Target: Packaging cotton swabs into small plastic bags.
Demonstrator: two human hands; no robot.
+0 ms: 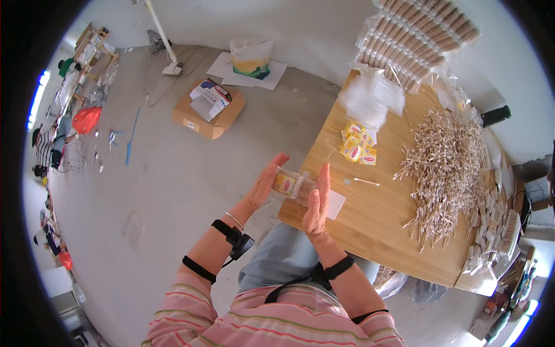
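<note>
Between my two palms is a clear pack of cotton swabs (296,186) with a yellow and red label card inside. My left hand (264,182) presses its left end with straight fingers. At the other end, my right hand (315,205) lies flat against the pack, thumb up. The pack is held near the table's left corner, partly over a white card (335,203). A single cotton swab (366,181) lies to the right of my right hand. Farther back sit several yellow label cards (358,144) in a loose pile.
A large heap of loose cotton swabs (445,168) covers the right of the wooden table (370,214). Clear plastic bags (373,98) and stacked swab packs (413,37) stand at the back. On the floor are a cardboard box (222,124) and a plastic sack (251,58). People sit far left.
</note>
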